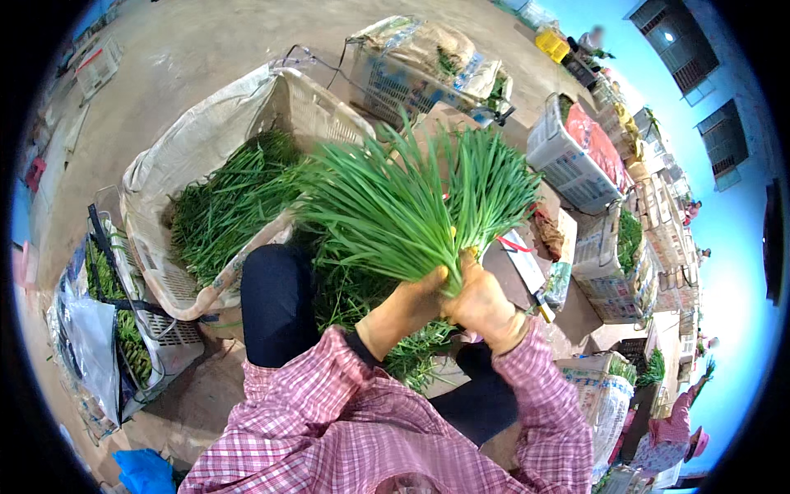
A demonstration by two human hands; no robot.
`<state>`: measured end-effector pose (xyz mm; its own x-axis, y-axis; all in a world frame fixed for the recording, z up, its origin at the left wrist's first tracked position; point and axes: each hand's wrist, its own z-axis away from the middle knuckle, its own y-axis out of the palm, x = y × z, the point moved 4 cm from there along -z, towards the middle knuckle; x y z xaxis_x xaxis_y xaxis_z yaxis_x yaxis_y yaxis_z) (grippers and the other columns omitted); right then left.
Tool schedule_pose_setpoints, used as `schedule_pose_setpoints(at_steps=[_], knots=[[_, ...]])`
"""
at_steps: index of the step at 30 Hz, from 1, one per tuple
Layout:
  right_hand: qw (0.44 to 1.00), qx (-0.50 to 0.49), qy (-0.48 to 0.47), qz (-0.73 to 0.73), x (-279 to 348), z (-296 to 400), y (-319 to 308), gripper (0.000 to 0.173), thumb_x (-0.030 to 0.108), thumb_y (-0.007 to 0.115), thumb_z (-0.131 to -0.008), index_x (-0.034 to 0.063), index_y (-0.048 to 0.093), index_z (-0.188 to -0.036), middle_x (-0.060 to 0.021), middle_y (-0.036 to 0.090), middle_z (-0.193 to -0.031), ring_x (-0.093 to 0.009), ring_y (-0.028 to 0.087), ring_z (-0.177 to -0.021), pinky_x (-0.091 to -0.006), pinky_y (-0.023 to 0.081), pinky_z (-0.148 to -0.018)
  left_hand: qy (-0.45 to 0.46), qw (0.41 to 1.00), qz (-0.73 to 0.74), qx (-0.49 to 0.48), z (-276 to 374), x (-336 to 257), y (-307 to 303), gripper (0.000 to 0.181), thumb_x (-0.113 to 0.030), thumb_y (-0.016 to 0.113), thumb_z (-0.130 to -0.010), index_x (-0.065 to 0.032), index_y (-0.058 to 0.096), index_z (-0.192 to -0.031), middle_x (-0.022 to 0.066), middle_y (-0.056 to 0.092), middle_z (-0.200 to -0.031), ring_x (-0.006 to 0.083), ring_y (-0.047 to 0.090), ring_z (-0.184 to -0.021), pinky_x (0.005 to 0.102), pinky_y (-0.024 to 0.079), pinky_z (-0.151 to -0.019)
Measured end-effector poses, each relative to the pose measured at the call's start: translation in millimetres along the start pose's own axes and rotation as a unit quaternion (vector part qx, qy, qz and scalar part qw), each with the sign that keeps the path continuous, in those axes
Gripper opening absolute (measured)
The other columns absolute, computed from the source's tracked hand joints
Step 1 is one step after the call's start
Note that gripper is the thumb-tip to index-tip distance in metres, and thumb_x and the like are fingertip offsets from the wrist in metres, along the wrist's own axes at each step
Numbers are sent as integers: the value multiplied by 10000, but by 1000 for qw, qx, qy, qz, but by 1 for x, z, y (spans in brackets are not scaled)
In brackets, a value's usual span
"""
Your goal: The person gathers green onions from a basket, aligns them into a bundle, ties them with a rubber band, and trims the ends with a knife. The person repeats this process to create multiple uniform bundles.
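Note:
My left hand (pixel 404 309), in an orange-tan glove, is closed around the base of a bunch of long green leafy stalks (pixel 376 210), which look like garlic chives. Against it, my right hand (pixel 484 302), gloved alike, grips the same stalk ends. The leaves fan out away from me. Just beyond my right hand stands a second green bunch (pixel 490 179) with pale lower stalks. A knife (pixel 524 268) with a broad blade and a dark and yellow handle lies to the right, with a red strip (pixel 513 244) by its blade. Loose greens (pixel 358 302) lie between my knees.
A large lined plastic basket (pixel 139 179) at the left holds more greens. A covered crate (pixel 395 80) stands ahead. Further crates (pixel 571 167) line the right side, with a red cover on one. Another crate (pixel 166 352) sits at lower left. A person in a pink hat (pixel 697 443) is at lower right.

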<state>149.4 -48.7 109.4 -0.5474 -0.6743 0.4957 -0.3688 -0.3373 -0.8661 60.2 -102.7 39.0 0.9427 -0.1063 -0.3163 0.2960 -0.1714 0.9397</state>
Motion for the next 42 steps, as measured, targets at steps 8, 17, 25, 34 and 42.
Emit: schedule_pose_setpoints(at_steps=[8,17,25,34,42], knots=[[994,-33,99,-19,60,-58,-175,491,98,712,-819,27,570,-1284,-83,700,-809,-125,643,-615,-299,538,-545,-68,995,52,47,10,12,6,840,-437,722,-891,-355,240,-1574,86,327,-1585,326,335,-1450,488,297,-1188],[931,-80,121,335,55,-77,-63,590,66,573,-865,-4,425,-1431,-174,653,-970,-319,702,-806,-402,582,-620,7,998,51,-20,-3,-23,-26,956,-428,775,-852,-120,226,-1572,121,299,-1593,297,338,-1445,459,304,-1179],[992,22,121,-22,24,16,45,727,184,788,-786,-6,486,-1419,-217,658,-1238,-319,677,-1084,-397,532,-939,-77,956,182,-219,24,2,-112,557,-317,723,-913,-12,532,-1338,174,609,-1334,351,586,-1211,520,468,-1060],[912,38,242,-330,-31,2,104,743,269,809,-820,-49,465,-1396,-178,681,-1177,-250,664,-1069,-340,519,-927,-76,939,139,-305,32,-5,-102,431,-144,616,-959,-12,520,-1357,170,586,-1343,346,563,-1235,491,412,-1109],[965,32,230,-118,13,10,116,708,255,748,-849,-56,438,-1404,-219,683,-1118,-322,677,-1043,-375,537,-905,-30,930,-93,-353,43,-17,-111,362,-44,670,-908,-17,610,-1263,108,666,-1206,288,629,-1092,424,499,-981]])
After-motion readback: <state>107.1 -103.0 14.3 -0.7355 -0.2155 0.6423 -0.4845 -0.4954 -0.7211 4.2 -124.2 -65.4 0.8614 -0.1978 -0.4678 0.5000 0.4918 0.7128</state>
